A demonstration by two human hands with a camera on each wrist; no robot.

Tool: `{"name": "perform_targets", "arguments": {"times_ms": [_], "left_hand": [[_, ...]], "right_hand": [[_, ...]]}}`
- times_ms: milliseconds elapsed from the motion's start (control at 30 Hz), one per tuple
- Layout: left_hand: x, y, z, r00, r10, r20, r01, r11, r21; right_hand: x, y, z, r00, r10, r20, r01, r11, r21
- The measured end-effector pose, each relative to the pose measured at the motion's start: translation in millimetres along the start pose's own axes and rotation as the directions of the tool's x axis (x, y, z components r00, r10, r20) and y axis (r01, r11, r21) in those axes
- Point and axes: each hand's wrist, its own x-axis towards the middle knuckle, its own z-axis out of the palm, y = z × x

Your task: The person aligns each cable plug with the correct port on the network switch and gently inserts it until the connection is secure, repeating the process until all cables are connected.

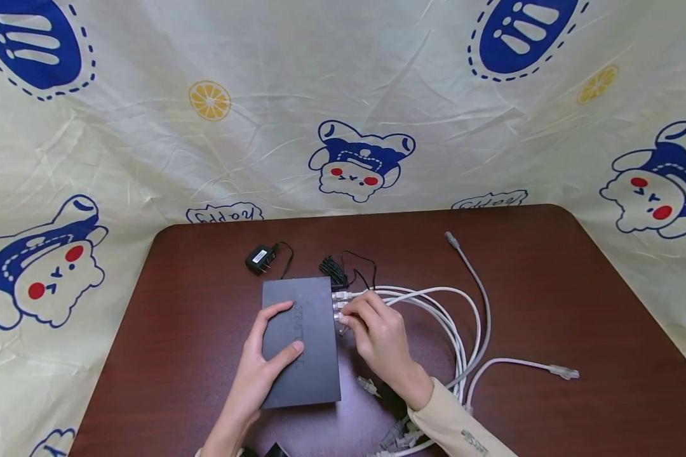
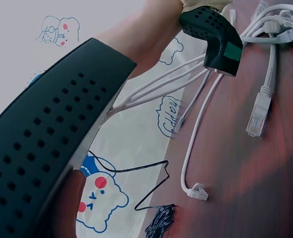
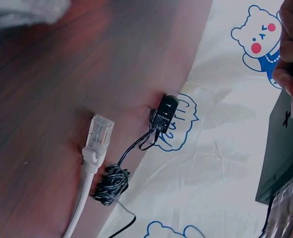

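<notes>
A dark grey network switch is held by my left hand, its thumb and index finger lying across the top. The left wrist view shows the perforated side of the switch. At the row of ports on its right side, my right hand pinches the plug end of a white network cable; the fingers partly hide that plug. Beside it, white plugs sit in the ports. In the right wrist view, several plugged cables line the edge of the switch.
Behind the switch lie a black power adapter and its bundled cord. White cables loop off to the right. Loose cable plugs lie about: a clear-ended one, a grey one and a cluster near the right sleeve.
</notes>
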Motion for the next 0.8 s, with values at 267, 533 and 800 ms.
{"name": "perform_targets", "arguments": {"times_ms": [267,533,800], "left_hand": [[3.4,0.1,-2.5,1.000,-0.024,0.010,0.024,0.999,-0.041],[7.6,-1.7,-3.2,1.000,-0.026,0.011,0.026,0.999,-0.033],[15.9,-3.3,-6.7,1.000,-0.012,0.006,0.012,0.999,-0.040]], "right_hand": [[4.4,1.0,4.5,1.000,-0.013,-0.015,0.014,1.000,0.007],[4.8,4.6,5.6,1.000,0.005,0.010,-0.005,1.000,0.011],[1.1,9.2,0.3,0.990,0.090,0.110,-0.100,0.991,0.093]]}}
